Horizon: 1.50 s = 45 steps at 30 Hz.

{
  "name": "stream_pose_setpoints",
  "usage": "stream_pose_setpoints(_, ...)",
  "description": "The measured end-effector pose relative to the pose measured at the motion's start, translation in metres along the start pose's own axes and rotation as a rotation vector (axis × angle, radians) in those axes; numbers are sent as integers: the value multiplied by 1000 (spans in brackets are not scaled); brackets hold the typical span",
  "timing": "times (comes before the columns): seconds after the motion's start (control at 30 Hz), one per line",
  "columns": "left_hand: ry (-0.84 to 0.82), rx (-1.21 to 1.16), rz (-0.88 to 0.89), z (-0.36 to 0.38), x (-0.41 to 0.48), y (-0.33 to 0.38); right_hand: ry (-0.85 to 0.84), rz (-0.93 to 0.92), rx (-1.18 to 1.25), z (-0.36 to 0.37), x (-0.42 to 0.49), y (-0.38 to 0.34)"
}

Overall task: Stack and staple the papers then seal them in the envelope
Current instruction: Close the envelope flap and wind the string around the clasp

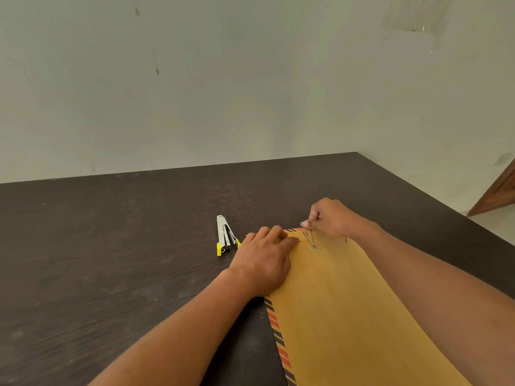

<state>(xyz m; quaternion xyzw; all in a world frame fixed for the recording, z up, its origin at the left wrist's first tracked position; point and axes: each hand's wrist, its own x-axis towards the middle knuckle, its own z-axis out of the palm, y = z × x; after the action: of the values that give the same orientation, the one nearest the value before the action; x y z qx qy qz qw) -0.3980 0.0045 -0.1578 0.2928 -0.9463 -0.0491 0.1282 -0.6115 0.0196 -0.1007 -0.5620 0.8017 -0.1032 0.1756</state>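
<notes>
A large brown envelope (342, 310) with a red and black striped edge lies flat on the dark table (111, 246), reaching from the lower right up to the middle. My left hand (264, 260) rests palm down on its far left corner, fingers spread and pressing. My right hand (331, 217) sits at the envelope's far end, thumb and fingers pinched on the thin closure string (308, 236), which runs down to a round paper button (314, 247). No loose papers are visible. A silver stapler (225, 235) with yellow ends lies just left of my left hand.
The table's far edge meets a pale wall (250, 79). Its right edge runs diagonally down the right side, with light floor and a brown wooden door frame (498, 193) beyond.
</notes>
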Motion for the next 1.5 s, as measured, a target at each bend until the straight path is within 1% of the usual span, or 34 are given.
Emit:
stream_pose_setpoints(0.2, -1, -7, 3, 0, 0, 1, 120, -67, 7, 10, -11, 3)
stream_pose_setpoints(0.37, -7, 2, 8, -2, -1, 1, 155, -85, -1, 16, -11, -9)
stream_pose_setpoints(0.6, 21, -8, 2, -4, -3, 3, 104, -101, 8, 17, -10, -24)
stream_pose_setpoints(0.8, 115, -210, -100, -12, -9, 10, 42, -164, -60, 19, -16, -44)
stream_pose_setpoints(0.93, 113, -245, -150, -16, -11, 13, 36, -191, -118, 18, -30, -48)
stream_pose_setpoints(1.03, 123, -257, -168, -16, -11, 12, 38, -215, -111, 22, -45, -41)
stream_pose_setpoints(1.1, 122, -264, -167, -16, -12, 13, 59, -215, -48, 21, -52, -34)
stream_pose_setpoints(1.2, 111, -223, -158, -16, -11, 13, 119, -140, 189, 12, -53, -22)
stream_pose_setpoints(1.27, 99, -186, -154, -15, -11, 12, 152, -81, 301, 2, -48, -15)
stream_pose_setpoints(1.37, 89, -147, -123, -13, -10, 10, 132, -42, 346, -13, -45, -11)
stream_pose_setpoints(1.5, 73, -103, -47, -8, -6, 6, 45, -55, 371, -24, -41, -18)
